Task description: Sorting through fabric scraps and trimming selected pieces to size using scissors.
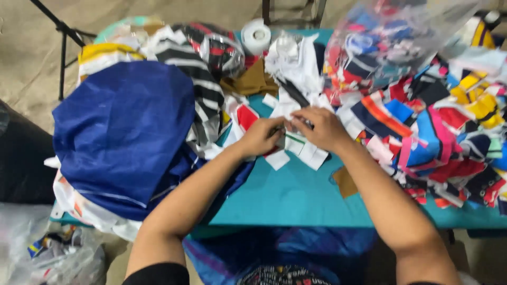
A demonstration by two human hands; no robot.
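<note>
Your left hand (262, 136) and right hand (321, 128) both pinch the small white fabric pieces (302, 150) at the teal table's (296, 198) middle, and a loose tug could scatter them into the colourful scrap heap (438, 137) at right.

Teal-topped table (296, 200) standing on a beige, creased floor covering (31, 47), with a black stand's legs (62, 31) at upper left and dark furniture legs (266, 10) behind.
</note>
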